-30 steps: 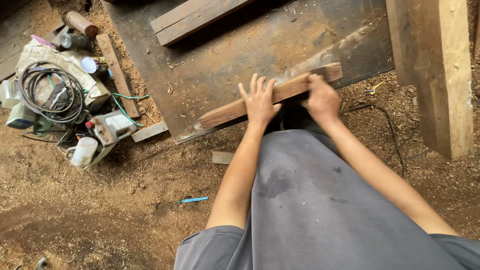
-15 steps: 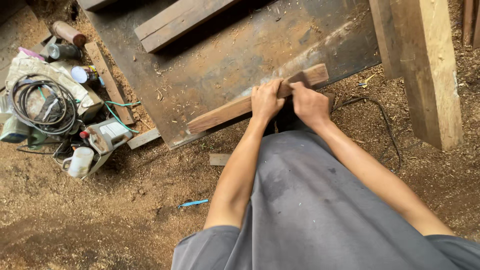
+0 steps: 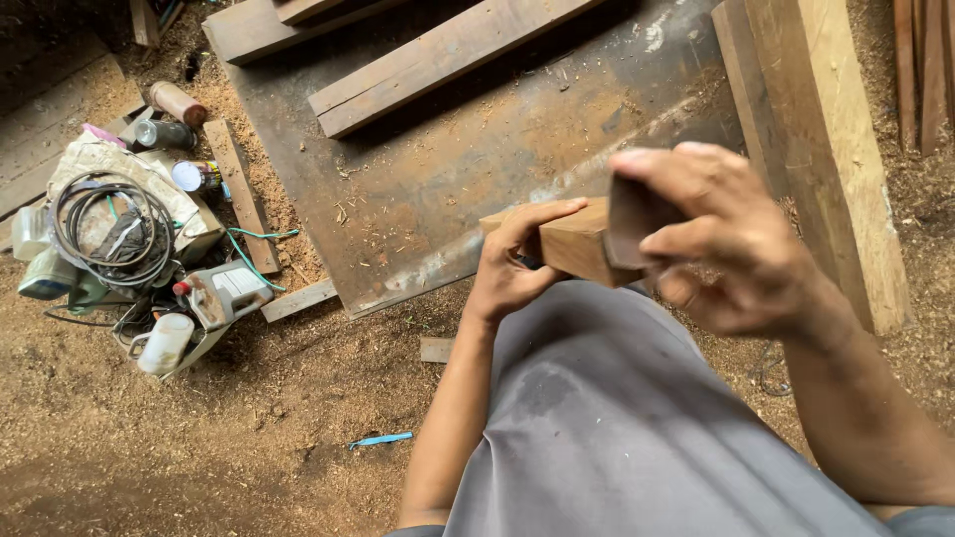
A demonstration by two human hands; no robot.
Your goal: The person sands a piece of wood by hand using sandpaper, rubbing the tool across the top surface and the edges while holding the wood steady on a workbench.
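**Both hands on a raised piece of timber**

Both hands meet at a wooden piece [image 3: 572,242] held up close under the camera, above the person's grey-clad lap [image 3: 617,428]. Left hand [image 3: 512,268] cups its near end from below and behind, thumb stretched along the top edge, fingers wrapped under. Right hand [image 3: 721,234] is closed around the other side of it, thumb and forefinger pinching a dark face at the end (the hand is blurred, so how firmly it grips I cannot tell). Only a short, pale stretch of the wood shows between the two hands; the rest is hidden behind them.

Below lies a dark, worn board [image 3: 468,189] dusted with shavings, with a long plank [image 3: 448,60] across its top and a thick pale beam [image 3: 821,149] along its right side. Sawdust covers the ground. To the left sits a heap of gear: a coil of cable [image 3: 99,229], a white mug [image 3: 164,343], a few cans and bottles, and a small blue pen [image 3: 383,439] lies alone nearer the lap.

Judging the risk: the wood is carried on fingertips rather than full palms, so a slack pinch on the right could let it twist and drop onto the lap or the board. Rough sawn edges could also leave splinters in bare fingers.
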